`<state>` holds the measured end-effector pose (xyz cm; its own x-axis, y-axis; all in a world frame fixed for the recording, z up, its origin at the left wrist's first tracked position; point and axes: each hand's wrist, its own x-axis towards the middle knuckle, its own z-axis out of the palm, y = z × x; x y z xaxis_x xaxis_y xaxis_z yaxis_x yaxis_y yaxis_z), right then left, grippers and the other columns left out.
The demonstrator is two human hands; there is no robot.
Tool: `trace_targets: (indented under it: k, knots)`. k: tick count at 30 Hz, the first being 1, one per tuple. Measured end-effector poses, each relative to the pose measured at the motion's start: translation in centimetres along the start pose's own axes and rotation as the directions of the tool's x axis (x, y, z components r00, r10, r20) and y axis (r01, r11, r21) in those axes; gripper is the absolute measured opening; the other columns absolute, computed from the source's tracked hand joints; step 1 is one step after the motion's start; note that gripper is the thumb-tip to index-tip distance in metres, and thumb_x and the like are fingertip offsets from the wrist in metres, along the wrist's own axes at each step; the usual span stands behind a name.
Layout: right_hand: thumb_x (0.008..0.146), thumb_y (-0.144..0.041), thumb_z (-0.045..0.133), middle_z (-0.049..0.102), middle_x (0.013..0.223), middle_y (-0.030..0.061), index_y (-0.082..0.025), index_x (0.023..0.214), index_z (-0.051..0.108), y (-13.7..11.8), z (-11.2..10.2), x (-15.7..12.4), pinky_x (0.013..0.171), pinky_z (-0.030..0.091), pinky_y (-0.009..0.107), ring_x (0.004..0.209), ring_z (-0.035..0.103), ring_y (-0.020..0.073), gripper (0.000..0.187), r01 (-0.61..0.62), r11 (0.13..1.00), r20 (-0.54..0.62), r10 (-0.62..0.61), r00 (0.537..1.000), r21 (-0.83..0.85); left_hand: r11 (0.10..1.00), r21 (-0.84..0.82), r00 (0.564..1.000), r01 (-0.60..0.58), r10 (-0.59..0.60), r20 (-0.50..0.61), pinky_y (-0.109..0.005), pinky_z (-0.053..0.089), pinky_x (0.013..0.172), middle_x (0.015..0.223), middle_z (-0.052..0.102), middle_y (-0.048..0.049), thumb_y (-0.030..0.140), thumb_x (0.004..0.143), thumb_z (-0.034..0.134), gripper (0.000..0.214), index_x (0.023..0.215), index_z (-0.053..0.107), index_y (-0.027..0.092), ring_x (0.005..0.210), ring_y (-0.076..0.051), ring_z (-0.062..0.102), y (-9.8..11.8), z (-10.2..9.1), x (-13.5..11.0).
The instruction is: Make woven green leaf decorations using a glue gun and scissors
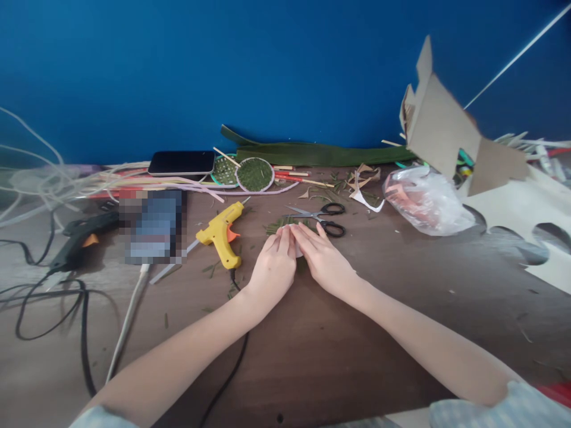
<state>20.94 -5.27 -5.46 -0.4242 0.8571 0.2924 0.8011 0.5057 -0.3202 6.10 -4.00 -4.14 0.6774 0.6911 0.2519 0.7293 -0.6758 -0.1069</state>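
Observation:
My left hand (274,264) lies flat with its fingers stretched forward. Beside it, fingertips nearly meeting, my right hand (328,264) is also laid flat with fingers outstretched. Both press down on a small white disc (299,252), mostly hidden under the fingers. Green leaf bits (276,227) stick out from beneath it. Just beyond the right fingertips are scissors (319,215) with black handles, blades partly apart. A yellow hot glue gun (220,233) with a glue stick in its back rests to the left of my left hand, touched by neither hand.
Along the blue wall lie a dark phone (181,162), a leaf-covered disc (254,175) and long green leaves (321,154). A pixelated phone (154,227) and a black glue gun (84,238) with cables are left. A plastic bag (426,202) and cut cardboard (446,125) stand right.

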Motion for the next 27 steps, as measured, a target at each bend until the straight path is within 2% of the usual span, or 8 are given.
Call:
trace_targets:
  k: [12,18,22,27]
  knots:
    - [0.085,-0.004,0.026,0.046,0.134,0.0195,0.001,0.132,0.039,-0.13,-0.14,0.06,0.108,0.029,0.052,0.129,0.038,0.0261,0.049,0.026,0.998,0.006,-0.025,1.0,-0.054,0.999,0.046,1.0,-0.011,0.011,0.0,-0.038,0.044,0.096,0.122,0.054,-0.0259,0.003,0.078,0.035,0.045,0.119,0.051,-0.006,0.113,-0.028,0.054,0.02,0.06,-0.02]
    - [0.084,-0.003,0.027,0.047,0.134,0.0182,-0.003,0.134,0.038,-0.23,-0.19,0.11,0.107,0.029,0.052,0.129,0.038,0.0246,0.051,0.009,0.999,0.007,-0.009,1.0,-0.038,1.0,0.031,1.0,0.006,-0.005,-0.016,-0.039,0.044,0.096,0.122,0.055,-0.0249,0.003,0.078,0.034,0.046,0.12,0.051,-0.004,0.114,-0.027,0.053,0.02,0.23,-0.12]
    - [0.084,-0.003,0.026,0.047,0.133,0.0199,0.0,0.133,0.04,-0.24,-0.19,0.13,0.107,0.029,0.053,0.128,0.039,0.0258,0.051,0.019,0.999,-0.003,-0.02,1.0,-0.037,0.999,0.038,1.0,-0.008,0.009,-0.008,-0.038,0.044,0.096,0.121,0.055,-0.0255,0.003,0.078,0.035,0.045,0.119,0.052,-0.005,0.113,-0.027,0.054,-0.02,0.1,0.01]
    - [0.084,-0.005,0.029,0.048,0.133,0.0183,-0.005,0.135,0.039,-0.44,-0.26,0.11,0.106,0.031,0.054,0.128,0.04,0.025,0.052,0.016,0.999,-0.036,-0.017,0.999,-0.036,0.999,0.042,0.998,-0.029,0.032,-0.062,-0.038,0.047,0.092,0.115,0.058,-0.0265,0.004,0.079,0.036,0.042,0.115,0.055,-0.006,0.108,-0.028,0.058,-0.17,-0.24,0.03]
